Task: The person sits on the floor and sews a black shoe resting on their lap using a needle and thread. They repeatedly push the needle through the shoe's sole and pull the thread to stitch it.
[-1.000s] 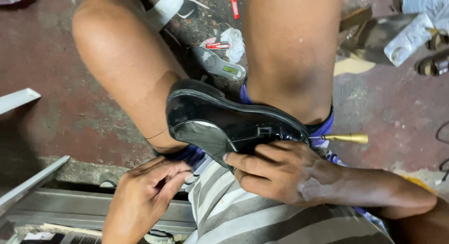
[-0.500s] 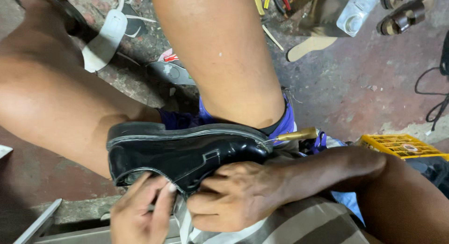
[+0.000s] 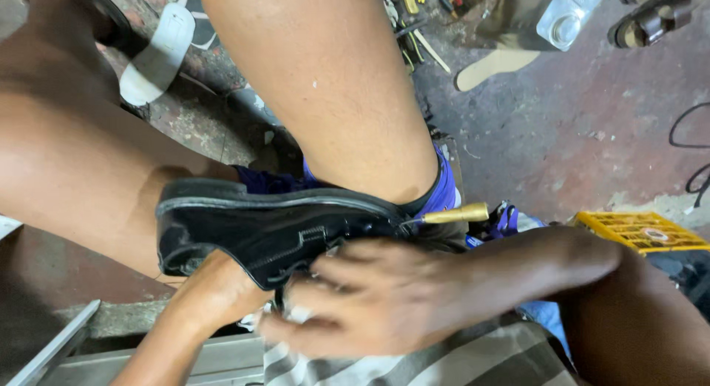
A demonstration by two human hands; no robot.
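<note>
A stained reddish concrete floor (image 3: 592, 134) spreads under bare legs. A black shoe (image 3: 274, 227) lies wedged across the lap between the thighs. The right hand (image 3: 377, 305) has its fingers clamped on the shoe's upper; the left hand (image 3: 214, 297) supports it beneath, fingers hidden. A yellow crate (image 3: 640, 231) sits at the floor's right edge, a white sandal (image 3: 155, 53) top left, and a brass-tipped tool (image 3: 451, 214) pokes from the shoe's heel.

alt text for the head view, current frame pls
Seen from above, a seated person grips a black leather shoe between bare knees, right hand spread over its upper and left hand under it. A brass-tipped tool pokes out by the heel; a yellow crate and scattered tools lie on the concrete floor.
</note>
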